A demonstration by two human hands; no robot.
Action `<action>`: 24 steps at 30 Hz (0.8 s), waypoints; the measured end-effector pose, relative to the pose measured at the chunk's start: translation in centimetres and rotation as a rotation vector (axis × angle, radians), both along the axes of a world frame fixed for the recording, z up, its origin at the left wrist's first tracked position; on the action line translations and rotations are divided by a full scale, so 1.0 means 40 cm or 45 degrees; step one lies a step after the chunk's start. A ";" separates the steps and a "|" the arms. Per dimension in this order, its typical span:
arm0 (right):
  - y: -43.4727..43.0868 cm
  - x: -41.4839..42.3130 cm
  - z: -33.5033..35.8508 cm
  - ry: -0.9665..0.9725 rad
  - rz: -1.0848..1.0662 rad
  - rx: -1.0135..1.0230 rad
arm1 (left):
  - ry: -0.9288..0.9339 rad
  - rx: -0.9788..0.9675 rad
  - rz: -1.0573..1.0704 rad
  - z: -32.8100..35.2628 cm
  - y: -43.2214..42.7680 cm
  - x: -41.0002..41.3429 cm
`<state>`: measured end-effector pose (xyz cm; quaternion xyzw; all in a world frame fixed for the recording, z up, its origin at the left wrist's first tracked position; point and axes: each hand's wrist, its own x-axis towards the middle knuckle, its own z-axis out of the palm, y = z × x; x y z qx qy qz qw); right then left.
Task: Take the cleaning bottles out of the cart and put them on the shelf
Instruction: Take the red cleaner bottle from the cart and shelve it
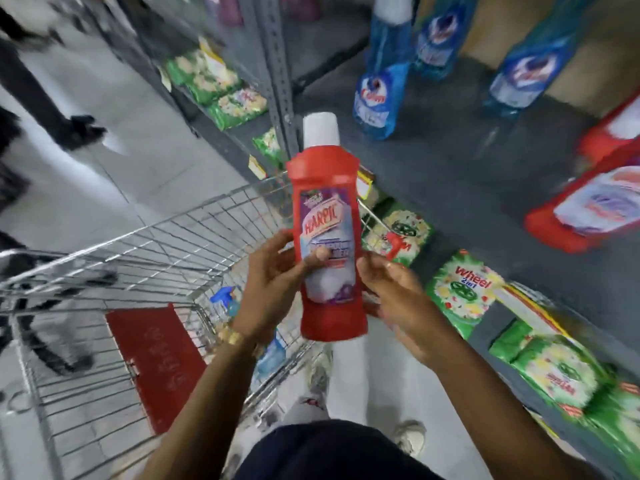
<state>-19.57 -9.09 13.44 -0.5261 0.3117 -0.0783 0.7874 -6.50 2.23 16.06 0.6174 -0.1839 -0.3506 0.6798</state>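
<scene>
A red Harpic bottle point(327, 216) with a white cap is held upright in front of me, above the right edge of the wire cart point(114, 271). My left hand point(273, 282) grips its lower half, thumb across the label. My right hand point(398, 292) is beside the bottle's right side with fingers spread; whether it touches is unclear. A blue spray bottle point(225, 301) lies in the cart. On the grey shelf point(467, 174) at the right stand blue bottles point(379, 95) and red bottles point(595, 206).
Green detergent packs point(460, 292) fill the lower shelf at the right and others point(221, 88) lie further down the aisle. A red flap point(156, 358) sits in the cart's seat. A person's legs point(45, 95) pass on the left. A steel upright point(277, 77) divides the shelves.
</scene>
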 end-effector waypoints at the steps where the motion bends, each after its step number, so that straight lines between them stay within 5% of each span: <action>1: -0.001 -0.047 0.030 -0.031 -0.069 -0.003 | 0.003 -0.030 -0.073 0.027 -0.011 -0.043; 14: -0.003 -0.527 0.099 -0.034 -0.700 -0.047 | -0.087 -0.016 -0.765 0.076 -0.170 -0.405; 24: -0.181 -0.666 0.090 -0.227 -1.010 -0.460 | -0.369 -0.327 -1.054 0.102 -0.439 -0.563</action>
